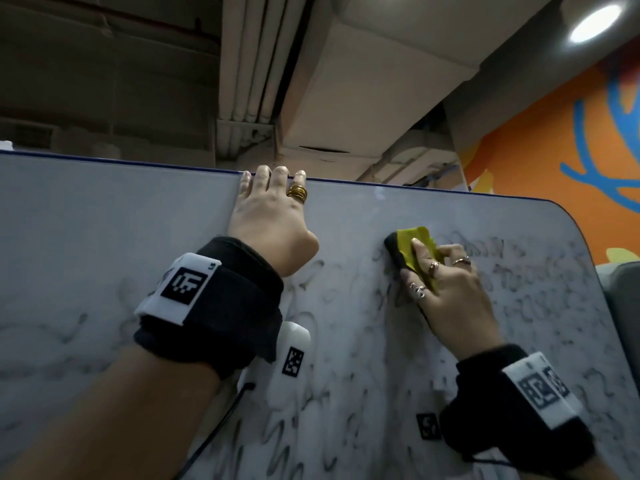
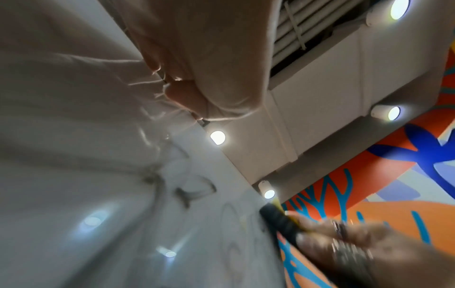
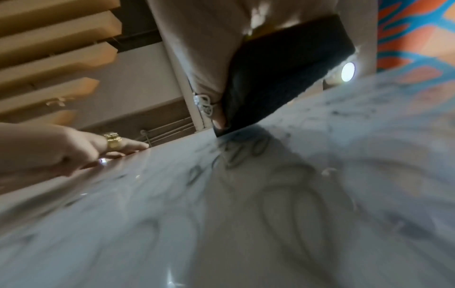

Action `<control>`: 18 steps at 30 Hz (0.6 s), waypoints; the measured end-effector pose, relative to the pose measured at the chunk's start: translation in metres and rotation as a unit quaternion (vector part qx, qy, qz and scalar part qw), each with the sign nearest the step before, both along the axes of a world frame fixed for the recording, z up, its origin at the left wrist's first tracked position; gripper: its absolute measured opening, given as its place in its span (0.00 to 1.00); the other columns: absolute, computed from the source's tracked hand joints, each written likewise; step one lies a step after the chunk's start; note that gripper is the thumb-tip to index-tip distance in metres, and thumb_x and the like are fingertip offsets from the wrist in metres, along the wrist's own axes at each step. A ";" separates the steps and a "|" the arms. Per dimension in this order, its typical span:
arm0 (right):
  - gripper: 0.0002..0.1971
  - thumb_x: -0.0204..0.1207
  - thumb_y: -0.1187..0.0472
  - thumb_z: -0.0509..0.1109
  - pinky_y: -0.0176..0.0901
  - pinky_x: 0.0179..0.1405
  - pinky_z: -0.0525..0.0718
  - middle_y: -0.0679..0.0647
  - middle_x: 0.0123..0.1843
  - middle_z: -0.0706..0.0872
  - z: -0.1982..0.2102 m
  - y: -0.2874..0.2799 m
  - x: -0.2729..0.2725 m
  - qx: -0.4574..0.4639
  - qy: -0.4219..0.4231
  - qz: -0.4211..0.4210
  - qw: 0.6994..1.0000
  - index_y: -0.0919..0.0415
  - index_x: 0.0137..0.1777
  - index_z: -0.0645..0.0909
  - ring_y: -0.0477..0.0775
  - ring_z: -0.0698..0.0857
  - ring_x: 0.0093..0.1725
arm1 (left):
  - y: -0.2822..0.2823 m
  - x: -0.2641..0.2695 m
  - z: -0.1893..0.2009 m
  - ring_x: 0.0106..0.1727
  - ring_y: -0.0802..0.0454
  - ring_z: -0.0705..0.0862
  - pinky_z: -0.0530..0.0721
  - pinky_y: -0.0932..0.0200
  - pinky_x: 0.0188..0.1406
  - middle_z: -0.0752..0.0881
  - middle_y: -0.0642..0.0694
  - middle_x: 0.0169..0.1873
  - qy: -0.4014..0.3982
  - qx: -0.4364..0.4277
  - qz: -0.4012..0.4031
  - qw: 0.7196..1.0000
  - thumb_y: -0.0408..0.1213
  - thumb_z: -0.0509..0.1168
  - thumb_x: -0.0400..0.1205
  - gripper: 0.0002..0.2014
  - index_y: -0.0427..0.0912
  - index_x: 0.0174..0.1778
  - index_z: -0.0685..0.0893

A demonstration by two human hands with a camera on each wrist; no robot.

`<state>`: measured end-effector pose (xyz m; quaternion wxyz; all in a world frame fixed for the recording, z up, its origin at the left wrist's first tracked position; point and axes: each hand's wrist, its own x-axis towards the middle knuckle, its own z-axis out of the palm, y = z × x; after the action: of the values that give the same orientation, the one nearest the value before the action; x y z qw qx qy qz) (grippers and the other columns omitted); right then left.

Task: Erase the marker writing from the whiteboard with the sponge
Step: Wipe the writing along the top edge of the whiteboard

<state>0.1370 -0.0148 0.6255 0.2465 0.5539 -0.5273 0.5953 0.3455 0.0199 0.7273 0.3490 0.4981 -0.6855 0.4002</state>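
A whiteboard [image 1: 114, 216] with a dark blue rim fills the head view, covered in smeared grey marker writing [image 1: 346, 393]. My left hand [image 1: 273, 206] hooks its fingers over the board's top edge, a gold ring on one finger. My right hand [image 1: 446, 282] presses a yellow sponge with a black pad [image 1: 412, 244] flat against the board near its upper right. In the right wrist view the black pad [image 3: 283, 78] meets the board [image 3: 221, 214], gripped by thumb and fingers. The left wrist view shows the sponge [image 2: 280, 220] and right hand [image 2: 357, 251], blurred.
An orange wall with blue and yellow mural shapes [image 1: 561, 133] stands behind the board on the right. Ducts and pipes [image 1: 256, 64] run along the ceiling, with a round lamp [image 1: 595, 24]. A pale grey object [image 1: 623, 306] sits past the board's right edge.
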 end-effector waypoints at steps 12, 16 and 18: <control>0.26 0.79 0.43 0.59 0.60 0.64 0.75 0.55 0.73 0.67 -0.013 -0.001 -0.032 0.034 0.037 -0.005 0.999 0.45 0.77 0.68 0.60 0.68 0.71 | -0.002 -0.058 -0.011 0.84 0.42 0.40 0.33 0.45 0.80 0.44 0.40 0.83 -0.010 0.016 0.055 0.998 0.38 0.49 0.79 0.37 0.36 0.84 0.43; 0.26 0.80 0.47 0.62 0.57 0.66 0.73 0.57 0.72 0.68 0.020 -0.005 -0.066 0.041 0.035 -0.022 0.998 0.46 0.77 0.67 0.61 0.66 0.71 | -0.007 -0.087 0.001 0.83 0.40 0.41 0.34 0.44 0.81 0.46 0.39 0.83 -0.014 0.028 0.081 0.996 0.39 0.49 0.80 0.36 0.35 0.83 0.43; 0.26 0.81 0.45 0.60 0.56 0.66 0.72 0.56 0.74 0.66 0.028 -0.003 -0.060 0.045 0.070 -0.038 0.996 0.45 0.78 0.65 0.61 0.66 0.71 | -0.010 -0.101 0.003 0.83 0.39 0.42 0.36 0.43 0.81 0.47 0.39 0.83 -0.018 0.027 0.078 0.996 0.39 0.49 0.81 0.36 0.36 0.83 0.43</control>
<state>0.0766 -0.0183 0.6540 0.2801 0.5841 -0.5556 0.5213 0.2441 0.0096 0.7303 0.2910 0.5520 -0.6614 0.4162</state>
